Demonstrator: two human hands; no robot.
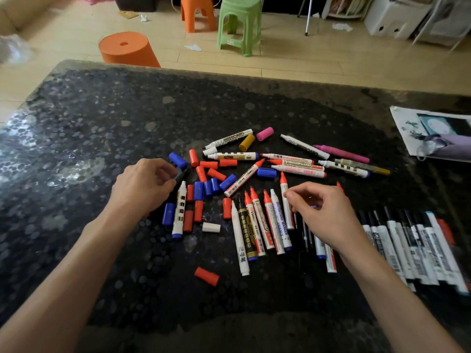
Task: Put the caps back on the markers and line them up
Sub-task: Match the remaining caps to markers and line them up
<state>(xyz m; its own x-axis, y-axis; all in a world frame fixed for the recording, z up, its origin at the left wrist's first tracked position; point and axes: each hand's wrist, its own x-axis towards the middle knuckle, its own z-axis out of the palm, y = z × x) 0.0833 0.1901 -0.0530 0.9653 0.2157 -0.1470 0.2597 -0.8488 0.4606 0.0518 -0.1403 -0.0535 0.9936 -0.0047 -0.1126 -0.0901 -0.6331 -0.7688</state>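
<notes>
- table [102, 128], dark and speckled; landmark = white cap [211, 227], lying loose mid-table
- left hand [146, 186], up-left of the white cap; fingers curled, pinching a black piece [183, 175] at the fingertips; marker or cap, cannot tell
- right hand [323, 212], right of the white cap; fingers curled, fingertips at the shaft of a red-tipped marker [283, 183]; actual grip on it, cannot tell
- uncapped markers [265, 220] fanned side by side just right of the white cap, tips pointing away from the person; mostly red tips
- capped row [407, 245] far right of the white cap, past the right hand; black caps, bodies packed parallel and touching
- loose caps [204, 189], red and blue, heaped just beyond the white cap; one blue-ended marker [179, 210] just left of it, beside the left hand
- lone red cap [207, 276] on the near side of the white cap, well apart from the heap
- scattered markers [293, 164] beyond and right of the white cap, lying crosswise; yellow cap [246, 142] and pink cap [265, 133] further beyond; pink marker [341, 154] out right
- printed sheet [407, 123] at the table edge far right and beyond the white cap
</notes>
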